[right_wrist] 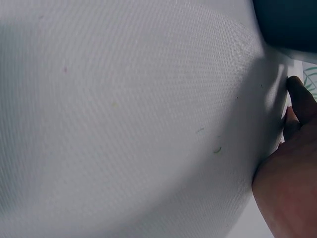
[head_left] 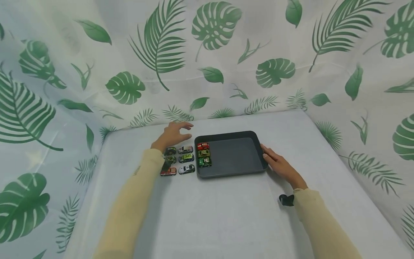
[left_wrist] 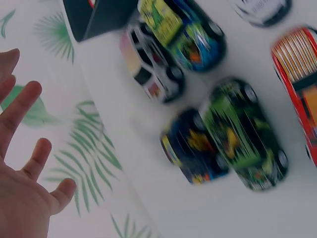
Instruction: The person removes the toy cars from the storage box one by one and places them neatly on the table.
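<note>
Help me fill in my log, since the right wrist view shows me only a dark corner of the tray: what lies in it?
Observer: The head view shows three toy cars, one red and two greenish, lined up along the left side inside the tray.
Operator: Are there any cars outside it?
Observer: Yes, six more toy cars sit on the table, just left of the tray in the head view.
Operator: And is the left hand holding one?
Observer: No, the left hand holds nothing; its fingers and thumb are spread apart.
</note>
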A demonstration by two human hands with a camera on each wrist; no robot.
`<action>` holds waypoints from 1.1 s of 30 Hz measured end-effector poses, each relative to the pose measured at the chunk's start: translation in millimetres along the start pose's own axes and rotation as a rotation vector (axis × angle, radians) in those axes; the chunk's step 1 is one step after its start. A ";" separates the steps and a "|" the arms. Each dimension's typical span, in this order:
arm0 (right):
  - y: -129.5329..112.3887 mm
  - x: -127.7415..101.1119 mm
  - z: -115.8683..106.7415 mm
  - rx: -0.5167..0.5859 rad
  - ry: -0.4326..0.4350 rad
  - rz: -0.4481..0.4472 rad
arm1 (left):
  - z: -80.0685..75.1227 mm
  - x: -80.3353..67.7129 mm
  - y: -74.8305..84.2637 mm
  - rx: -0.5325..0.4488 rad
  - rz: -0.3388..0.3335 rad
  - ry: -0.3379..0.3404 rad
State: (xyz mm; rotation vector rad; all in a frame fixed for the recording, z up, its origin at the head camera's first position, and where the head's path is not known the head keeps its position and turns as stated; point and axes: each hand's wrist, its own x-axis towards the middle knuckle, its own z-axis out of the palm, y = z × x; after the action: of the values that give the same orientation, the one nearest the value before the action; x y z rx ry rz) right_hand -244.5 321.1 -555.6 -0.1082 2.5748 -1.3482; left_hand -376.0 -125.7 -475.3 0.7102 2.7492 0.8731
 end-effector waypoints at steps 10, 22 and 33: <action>4.2 0.0 -0.4 0.008 0.019 0.004 | 22.7 18.5 22.2 0.008 0.046 -0.085; 4.1 -0.2 -2.5 0.012 0.037 -0.038 | 41.9 33.2 32.9 0.186 0.046 -0.181; 11.0 -1.2 -2.1 0.046 0.035 -0.076 | 54.0 35.0 35.7 0.307 0.016 -0.241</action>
State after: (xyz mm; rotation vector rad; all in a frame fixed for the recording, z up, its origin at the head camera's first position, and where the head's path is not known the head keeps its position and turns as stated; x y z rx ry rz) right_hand -243.4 329.3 -563.2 -0.1782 2.5911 -1.4473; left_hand -376.6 -56.1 -499.1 0.8277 2.6842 0.3408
